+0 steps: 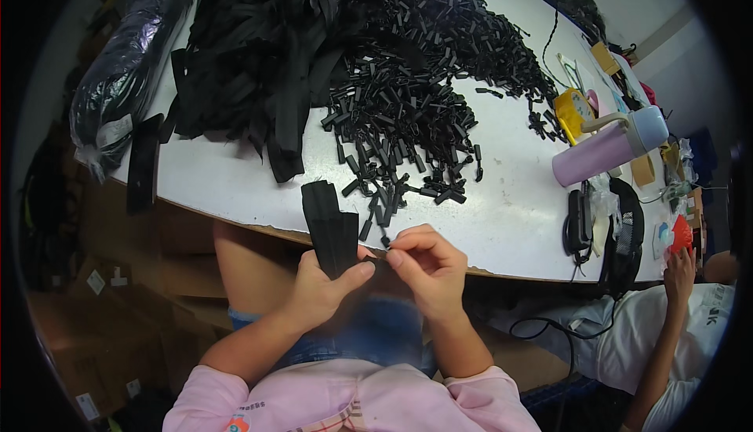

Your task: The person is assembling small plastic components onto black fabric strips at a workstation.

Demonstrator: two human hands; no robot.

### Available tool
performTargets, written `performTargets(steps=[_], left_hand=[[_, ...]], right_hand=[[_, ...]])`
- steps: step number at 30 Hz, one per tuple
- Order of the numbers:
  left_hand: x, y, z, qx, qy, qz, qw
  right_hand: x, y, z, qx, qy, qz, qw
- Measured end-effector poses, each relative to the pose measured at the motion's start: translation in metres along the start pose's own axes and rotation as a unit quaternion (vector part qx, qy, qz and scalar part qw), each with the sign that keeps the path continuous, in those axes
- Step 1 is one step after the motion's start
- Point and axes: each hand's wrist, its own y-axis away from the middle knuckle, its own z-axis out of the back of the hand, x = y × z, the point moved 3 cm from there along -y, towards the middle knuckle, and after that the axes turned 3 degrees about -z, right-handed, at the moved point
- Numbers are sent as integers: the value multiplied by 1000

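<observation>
Lower centre, the left hand (328, 284) clasps black strips (331, 228); the right hand (430, 269) pinches a black puller (385, 241), which slack pressure could drop.

Left hand (323, 286) partly hidden behind black strips (332, 240)

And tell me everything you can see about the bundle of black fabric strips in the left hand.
The bundle of flat, matte black fabric strips looks woven and layered, with lengthwise folds. Its top is stepped: the left part reaches higher and ends a little frayed, while the right is shorter. It leans slightly left, seen partly against the white table. The bare left hand grips its lower part, hiding some of it; the layers can't be counted.
</observation>
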Motion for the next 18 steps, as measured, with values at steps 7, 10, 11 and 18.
performTargets(steps=[7,10,11,18], left_hand=[[2,-3,3,46,-20,-45,998],[2,-1,4,38,-50,-63,996],[2,0,5,17,-58,-81,995],[0,6,2,-33,9,-116,993]], right_hand=[[8,3,-9,47,180,119,975],[12,1,-10,56,248,192,948],[13,1,-11,71,261,220,937],[-1,14,-18,-18,151,119,981]])
